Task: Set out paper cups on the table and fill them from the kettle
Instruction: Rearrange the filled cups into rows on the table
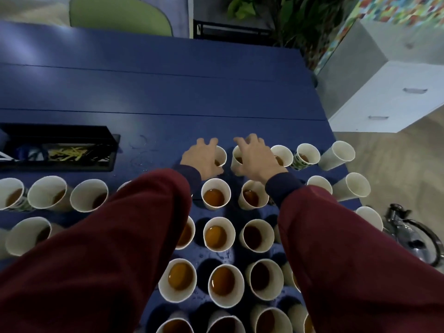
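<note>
Several white paper cups stand in rows on the blue table (pixel 156 92); most hold brown tea, like one cup (pixel 215 195) in the middle. Some at the right edge look empty, among them a leaning cup (pixel 338 155). Both my arms in red sleeves reach to the far row. My left hand (pixel 201 159) holds a cup (pixel 221 155) from its left side, fingers spread past the rim. My right hand (pixel 257 157) lies over the neighbouring cup (pixel 236 156), thumb and fingers round it. A silver and black kettle (pixel 413 236) sits low at the right, off the table.
A black recessed tray (pixel 57 150) with cables is set in the table at the left. Water drops lie on the table near it and between the cups. A green chair (pixel 120 15), plants (pixel 288 18) and a white drawer cabinet (pixel 396 92) stand beyond the table.
</note>
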